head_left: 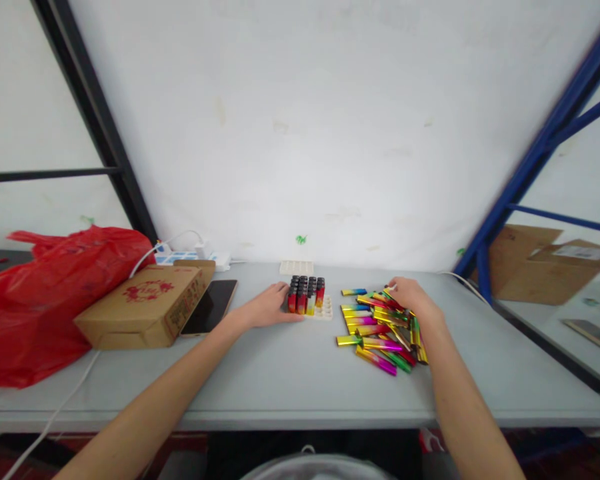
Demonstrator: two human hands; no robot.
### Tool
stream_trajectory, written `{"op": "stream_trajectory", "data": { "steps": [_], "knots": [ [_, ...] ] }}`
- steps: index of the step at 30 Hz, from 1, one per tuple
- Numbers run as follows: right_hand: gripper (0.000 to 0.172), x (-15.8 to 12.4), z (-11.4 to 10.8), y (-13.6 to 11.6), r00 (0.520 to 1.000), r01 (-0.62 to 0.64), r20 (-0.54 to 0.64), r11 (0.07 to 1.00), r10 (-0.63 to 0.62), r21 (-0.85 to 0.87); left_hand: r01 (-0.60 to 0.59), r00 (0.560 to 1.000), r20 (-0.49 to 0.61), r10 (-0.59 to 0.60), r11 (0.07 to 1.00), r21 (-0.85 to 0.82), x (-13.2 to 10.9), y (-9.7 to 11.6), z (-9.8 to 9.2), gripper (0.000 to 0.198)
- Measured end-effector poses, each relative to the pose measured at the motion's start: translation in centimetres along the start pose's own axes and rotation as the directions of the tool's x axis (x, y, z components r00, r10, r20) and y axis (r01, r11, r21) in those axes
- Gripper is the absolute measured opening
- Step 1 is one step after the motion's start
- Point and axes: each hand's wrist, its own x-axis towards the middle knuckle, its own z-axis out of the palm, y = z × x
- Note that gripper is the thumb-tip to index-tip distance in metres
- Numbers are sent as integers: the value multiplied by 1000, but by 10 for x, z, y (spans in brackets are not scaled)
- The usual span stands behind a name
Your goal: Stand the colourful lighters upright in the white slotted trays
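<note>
My left hand (269,307) is curved around the left side of a white tray (325,312) with round holes, thumb at the front and fingers behind. Rows of lighters (303,297) with black tops and red or yellow bodies stand upright in it. The tray's right part shows bare holes. To the right lies a loose pile of shiny flat sleeves (373,332) in gold, pink, green, blue and red. At the pile's far right side, my right hand (411,297) reaches down with curled fingers. What its fingertips hold is hidden from me.
Another white tray (297,267) lies by the wall. To the left are a cardboard box (145,303), a dark-screened phone or tablet (211,307), a red plastic bag (60,293) and a power strip (185,257) with white cables. Blue metal posts (545,150) stand at right.
</note>
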Motion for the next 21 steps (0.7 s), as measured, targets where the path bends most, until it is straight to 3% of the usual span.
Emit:
{"op": "stream_trajectory", "data": {
  "steps": [7, 11, 14, 17, 21],
  "knots": [
    [28, 6, 14, -2, 999, -33, -19, 999, 32, -14, 2, 1000, 9, -2, 1000, 1, 0, 1, -1, 71],
    [22, 6, 8, -8, 999, -1, -51, 1000, 2, 25, -4, 1000, 7, 4, 1000, -2, 0, 1, -1, 73],
    [32, 4, -1, -16, 993, 25, -120, 997, -16, 72, -1, 1000, 9, 1, 1000, 1, 0, 1, -1, 73],
    [40, -1, -8, -30, 974, 130, -214, 957, -75, 258, 5, 1000, 0, -5, 1000, -4, 0, 1, -1, 74],
    [33, -11, -6, -54, 922, 306, -362, 835, -140, 457, 3, 1000, -7, -4, 1000, -11, -1, 0, 0, 74]
  ]
}}
